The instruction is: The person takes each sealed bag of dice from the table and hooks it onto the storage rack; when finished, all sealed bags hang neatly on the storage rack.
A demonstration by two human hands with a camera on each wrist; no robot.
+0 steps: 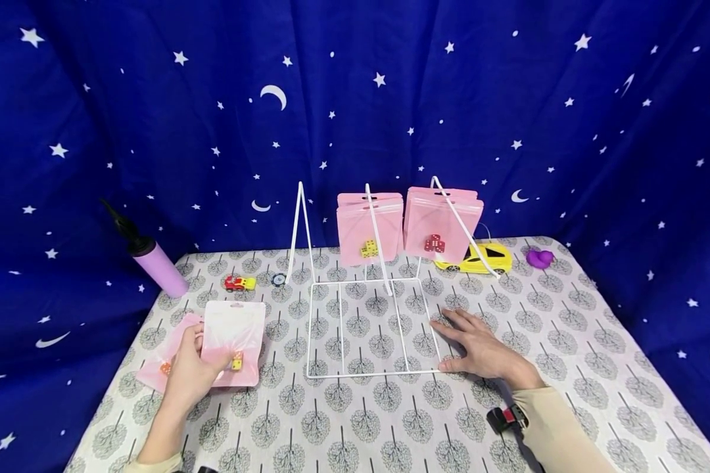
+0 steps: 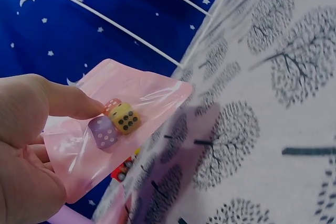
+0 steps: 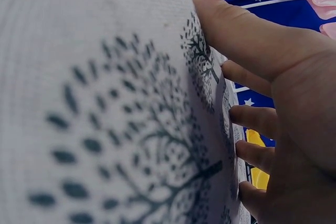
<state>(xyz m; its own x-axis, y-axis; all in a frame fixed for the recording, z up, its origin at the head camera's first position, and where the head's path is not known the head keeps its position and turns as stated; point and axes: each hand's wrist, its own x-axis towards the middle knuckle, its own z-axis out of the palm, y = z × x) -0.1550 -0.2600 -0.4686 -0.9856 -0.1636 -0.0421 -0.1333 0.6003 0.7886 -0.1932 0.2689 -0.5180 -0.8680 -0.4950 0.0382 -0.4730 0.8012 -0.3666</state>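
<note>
My left hand (image 1: 189, 369) pinches a pink zip bag (image 1: 235, 328) between thumb and fingers at the table's left. In the left wrist view purple, yellow and reddish dice (image 2: 126, 118) show through this bag, which is lifted off the cloth. Under it a second pink bag (image 1: 152, 376) with orange dice lies on the table, partly covered. A white wire rack (image 1: 361, 375) stands in the middle. Pink bags with yellow dice (image 1: 355, 226) and with red dice (image 1: 420, 223) hang from it. Fingers spread, my right hand (image 1: 482, 348) rests on the cloth at the rack's right side.
Behind the rack's right side stands a yellow toy car (image 1: 485, 258), with a purple rubber duck (image 1: 540, 258) farther right. A small red toy car (image 1: 239, 283) and a round blue-grey object (image 1: 279, 280) sit at back left. A purple hand pump (image 1: 161, 269) leans at the left edge.
</note>
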